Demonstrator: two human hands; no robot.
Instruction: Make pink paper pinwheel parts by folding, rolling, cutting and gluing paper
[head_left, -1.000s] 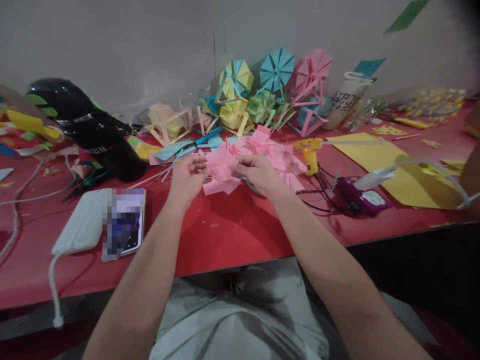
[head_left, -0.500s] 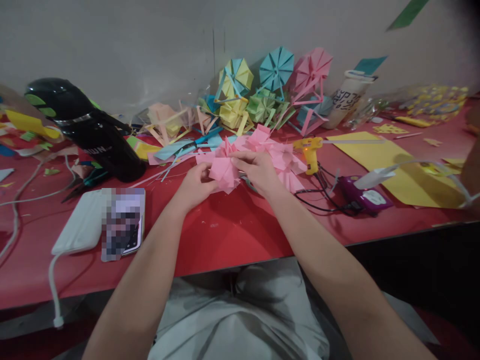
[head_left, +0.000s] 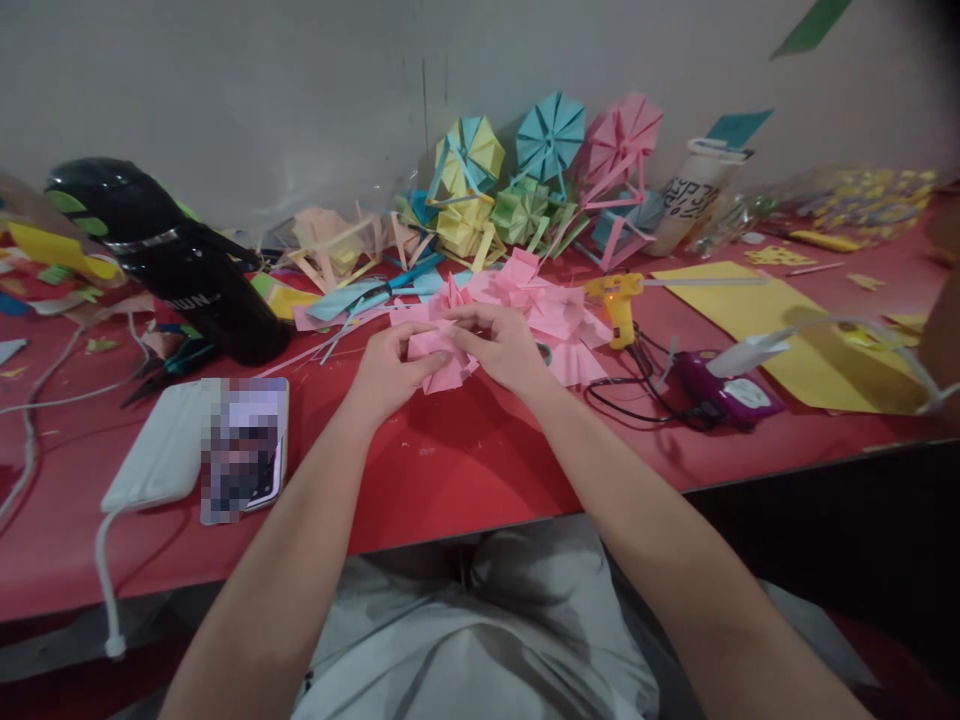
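Between my hands is a pink folded paper piece point(head_left: 444, 372), held just above the red table point(head_left: 457, 470). My left hand point(head_left: 390, 372) pinches its left side, thumb in front. From the right, my right hand point(head_left: 496, 345) grips its upper edge with thumb and fingertips, covering part of the folds. Just behind lie more pink folded papers point(head_left: 555, 315) in a loose pile. To the right of the pile rests a yellow glue gun point(head_left: 619, 308).
A black bottle point(head_left: 187, 270), a white power bank point(head_left: 157, 445) and a phone point(head_left: 247, 450) occupy the left. Folded paper wheels point(head_left: 551, 140) lean against the wall. A purple power adapter point(head_left: 727, 390) with cables and a yellow sheet point(head_left: 795, 340) lie on the right.
My right hand has shifted slightly left and down, its thumb now lying across the pink paper. My left hand has closed in nearer to it. The surrounding things stay put.
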